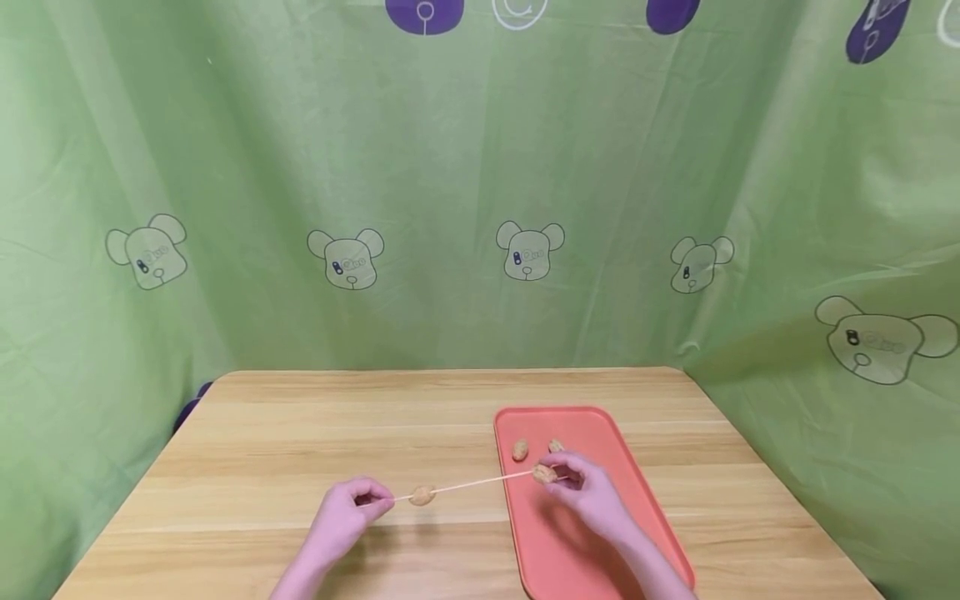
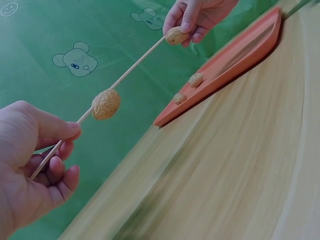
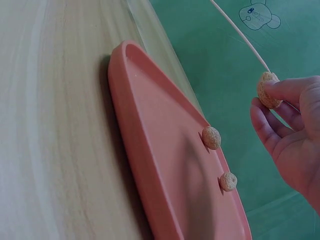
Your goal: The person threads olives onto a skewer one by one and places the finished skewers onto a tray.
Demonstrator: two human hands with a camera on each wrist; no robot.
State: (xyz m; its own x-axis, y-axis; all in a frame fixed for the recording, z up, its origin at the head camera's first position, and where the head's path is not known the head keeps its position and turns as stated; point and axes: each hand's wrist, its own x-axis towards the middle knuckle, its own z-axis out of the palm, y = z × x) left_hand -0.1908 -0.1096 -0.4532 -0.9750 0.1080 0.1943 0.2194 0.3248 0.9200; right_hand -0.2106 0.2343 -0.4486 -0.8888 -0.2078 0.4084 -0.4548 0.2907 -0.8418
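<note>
My head view is looking forward and down; my nearer, tilted wrist views are sharing the tray (image 3: 162,125).

In right wrist view, stick (image 3: 241,35) cut off above, tray (image 3: 157,112) below; held walnut (image 3: 269,102) part-hidden by right hand (image 3: 299,132)

In the head view, the curtain (image 1: 435,150), upper frame, is green, printed with dark-outlined, paler bear heads (image 1: 351,260) across mid-frame and purple patches (image 1: 424,12) along the top edge. Table (image 1: 300,433), lower frame: pale yellow-brown, wood-grain streaks. Tray (image 1: 573,422), lower right: plain coral pink. Stick (image 1: 480,482), lower centre: cream. Walnuts (image 1: 422,496), lower centre and right: light tan, furrowed pattern.
</note>
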